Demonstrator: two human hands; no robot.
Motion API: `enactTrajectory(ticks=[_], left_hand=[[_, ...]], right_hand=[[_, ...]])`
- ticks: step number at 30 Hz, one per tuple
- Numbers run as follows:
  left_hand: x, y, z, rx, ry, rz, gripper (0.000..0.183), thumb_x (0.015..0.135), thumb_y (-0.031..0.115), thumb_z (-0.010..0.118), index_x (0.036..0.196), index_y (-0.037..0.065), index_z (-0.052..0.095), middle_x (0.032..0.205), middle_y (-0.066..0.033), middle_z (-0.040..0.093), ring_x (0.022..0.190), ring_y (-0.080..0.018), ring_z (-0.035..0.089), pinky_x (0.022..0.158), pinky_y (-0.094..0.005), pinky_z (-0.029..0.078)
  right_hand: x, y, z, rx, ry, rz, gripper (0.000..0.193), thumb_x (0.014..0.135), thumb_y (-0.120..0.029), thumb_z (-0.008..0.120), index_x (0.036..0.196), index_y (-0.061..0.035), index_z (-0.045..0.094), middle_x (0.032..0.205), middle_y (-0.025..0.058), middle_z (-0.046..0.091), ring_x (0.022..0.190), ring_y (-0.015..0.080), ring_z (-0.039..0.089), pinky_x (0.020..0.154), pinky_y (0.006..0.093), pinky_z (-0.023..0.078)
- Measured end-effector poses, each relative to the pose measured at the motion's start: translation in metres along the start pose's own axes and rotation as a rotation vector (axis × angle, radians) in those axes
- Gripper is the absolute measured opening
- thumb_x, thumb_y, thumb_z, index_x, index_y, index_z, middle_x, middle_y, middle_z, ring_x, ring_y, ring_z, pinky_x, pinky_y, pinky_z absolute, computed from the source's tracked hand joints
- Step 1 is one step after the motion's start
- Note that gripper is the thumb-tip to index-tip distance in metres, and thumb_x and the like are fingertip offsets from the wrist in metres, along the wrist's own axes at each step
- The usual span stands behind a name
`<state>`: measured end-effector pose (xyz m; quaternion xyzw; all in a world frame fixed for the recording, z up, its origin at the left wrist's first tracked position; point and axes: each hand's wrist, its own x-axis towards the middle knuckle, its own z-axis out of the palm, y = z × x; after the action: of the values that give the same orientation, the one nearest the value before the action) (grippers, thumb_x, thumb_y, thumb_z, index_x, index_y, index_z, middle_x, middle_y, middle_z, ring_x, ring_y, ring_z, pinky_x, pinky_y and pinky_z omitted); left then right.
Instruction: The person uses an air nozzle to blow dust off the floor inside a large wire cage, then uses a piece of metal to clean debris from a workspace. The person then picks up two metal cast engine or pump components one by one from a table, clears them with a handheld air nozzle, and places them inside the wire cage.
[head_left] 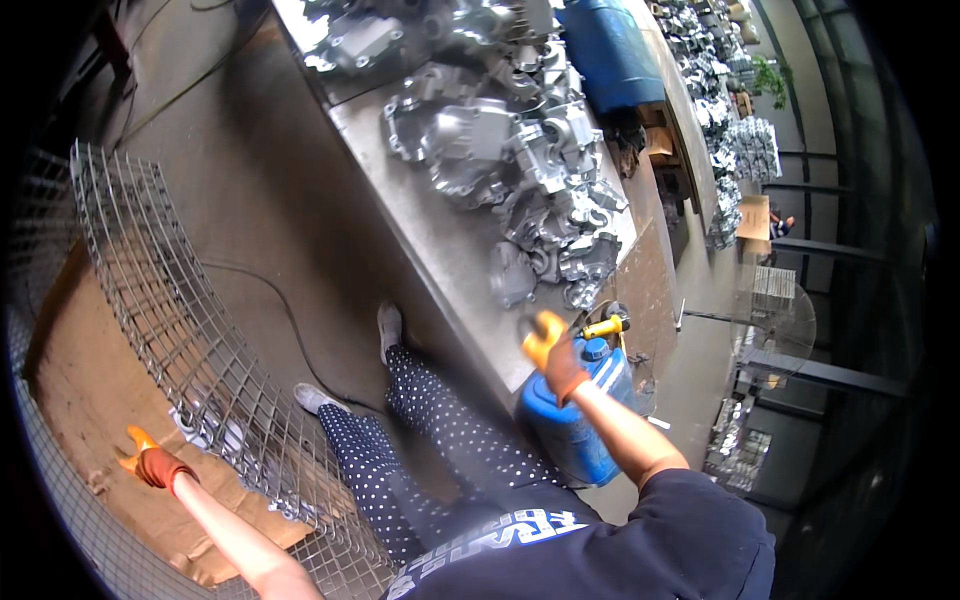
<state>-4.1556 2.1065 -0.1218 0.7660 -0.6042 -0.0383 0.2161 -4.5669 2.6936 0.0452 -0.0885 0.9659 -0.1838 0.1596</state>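
Note:
My left hand (152,463), in an orange work glove with a rust-red cuff, is over a wire mesh basket (165,270) lined with brown cardboard (80,350). Its thumb and fingers are apart, and nothing shows in them. My right hand (552,350), gloved the same way, is bent at the near end of a metal-topped table (400,200). A dark patch shows by its fingertips, too blurred to name; whether it is held is unclear. Silvery cast metal housings (470,140) lie heaped on the table beyond that hand. Some white and metal pieces (210,430) lie inside the basket along its mesh wall.
A blue plastic jerry can (575,430) stands by the table end, with a yellow-handled tool (606,327) at its top. A blue drum (612,55) lies farther off. A cable (285,310) crosses the floor near my feet. A large fan (780,320) stands to the right.

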Motion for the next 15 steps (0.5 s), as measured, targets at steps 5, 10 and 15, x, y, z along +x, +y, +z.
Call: enactTrajectory(ticks=[5, 10, 15], left_hand=[[-0.144, 0.247, -0.01, -0.959, -0.832, 0.225, 0.048, 0.084, 0.029, 0.067, 0.121, 0.002, 0.055, 0.111, -0.0137, 0.063, 0.096, -0.0217, 0.06, 0.084, -0.0346, 0.049], [-0.376, 0.46, -0.058, -0.931, -2.054, -0.114, 0.062, 0.089, 0.049, 0.056, 0.135, 0.009, 0.044, 0.128, -0.0147, 0.055, 0.111, -0.0254, 0.057, 0.093, -0.0376, 0.045], [-0.493, 0.549, -0.025, -0.672, -2.113, -0.388, 0.057, 0.086, 0.045, 0.063, 0.133, 0.017, 0.045, 0.125, -0.0083, 0.054, 0.111, -0.0264, 0.056, 0.091, -0.0391, 0.045]], right_hand=[[0.189, -0.025, -0.109, 0.673, 0.231, 0.168, 0.002, 0.086, -0.007, 0.058, 0.088, -0.0063, 0.059, 0.075, 0.0004, 0.055, 0.069, 0.0084, 0.048, 0.06, 0.0283, 0.041], [0.345, 0.038, -0.152, 0.344, 0.104, 0.055, 0.03, 0.091, -0.003, 0.051, 0.12, -0.0105, 0.054, 0.104, 0.0022, 0.06, 0.084, 0.0098, 0.052, 0.077, 0.0206, 0.043], [0.393, 0.043, -0.158, -0.146, -0.115, -0.265, 0.032, 0.089, -0.01, 0.054, 0.121, -0.0063, 0.05, 0.106, 0.0129, 0.06, 0.092, 0.019, 0.056, 0.082, 0.0312, 0.045]])
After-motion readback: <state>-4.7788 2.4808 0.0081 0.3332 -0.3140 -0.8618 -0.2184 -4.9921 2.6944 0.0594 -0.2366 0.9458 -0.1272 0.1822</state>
